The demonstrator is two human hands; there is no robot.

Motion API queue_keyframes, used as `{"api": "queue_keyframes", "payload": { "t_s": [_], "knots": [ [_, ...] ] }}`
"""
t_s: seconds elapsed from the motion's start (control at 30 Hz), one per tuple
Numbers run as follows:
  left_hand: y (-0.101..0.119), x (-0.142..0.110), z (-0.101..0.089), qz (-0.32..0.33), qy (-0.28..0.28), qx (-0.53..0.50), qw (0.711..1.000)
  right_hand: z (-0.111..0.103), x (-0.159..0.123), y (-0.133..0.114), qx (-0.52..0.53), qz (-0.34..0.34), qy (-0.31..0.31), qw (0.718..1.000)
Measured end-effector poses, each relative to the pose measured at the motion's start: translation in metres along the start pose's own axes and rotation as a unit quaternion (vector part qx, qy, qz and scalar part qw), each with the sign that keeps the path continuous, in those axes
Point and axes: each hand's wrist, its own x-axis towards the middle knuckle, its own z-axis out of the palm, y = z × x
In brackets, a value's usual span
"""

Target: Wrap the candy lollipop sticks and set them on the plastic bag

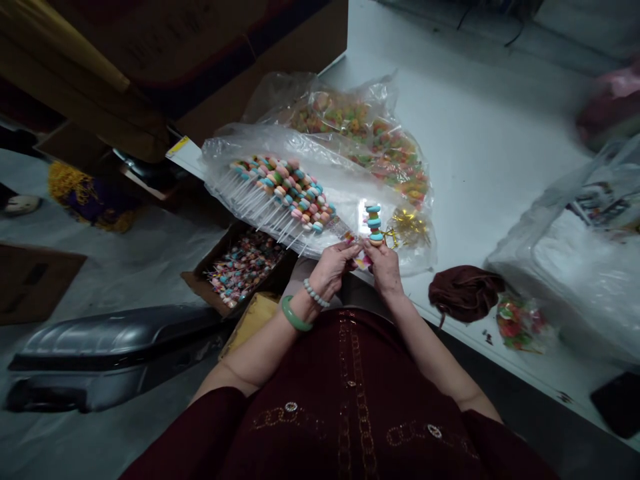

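My right hand is closed round the lower end of a candy stick, its blue, orange and green discs stacked upright above the fingers. Close beside it, my left hand pinches a small pink and yellow printed wrapper, which lies between both hands. The stick's lower part is hidden by my fingers. Just beyond the hands, a pile of similar candy sticks lies on clear plastic, white sticks pointing left and down. Gold twist ties lie to the right of the held candy.
Bags of colourful sweets lie behind the pile on the white table. Below left stands a cardboard box of wrapped candies. A brown cloth pouch is at right. A grey suitcase lies on the floor at left.
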Motion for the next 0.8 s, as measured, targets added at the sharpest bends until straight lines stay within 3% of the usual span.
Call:
{"api": "queue_keyframes", "payload": {
  "t_s": [0.17,0.37,0.53,0.67,0.8],
  "knots": [
    [-0.002,0.005,0.001,0.08,0.023,-0.025,0.996,0.002,-0.005,-0.008,0.104,0.02,-0.043,0.993],
    [-0.004,0.003,-0.001,0.067,-0.005,0.015,0.998,0.002,-0.002,-0.011,0.145,0.045,-0.028,0.988],
    [0.004,0.007,-0.006,0.035,-0.038,0.025,0.998,-0.004,0.005,-0.015,0.052,0.0,-0.069,0.996],
    [0.016,0.012,-0.014,-0.041,-0.023,-0.05,0.998,-0.016,0.003,-0.02,-0.046,-0.065,-0.011,0.997],
    [0.031,0.015,-0.026,-0.08,0.017,-0.169,0.982,-0.033,-0.019,-0.017,-0.15,-0.128,0.023,0.98]
  ]
}}
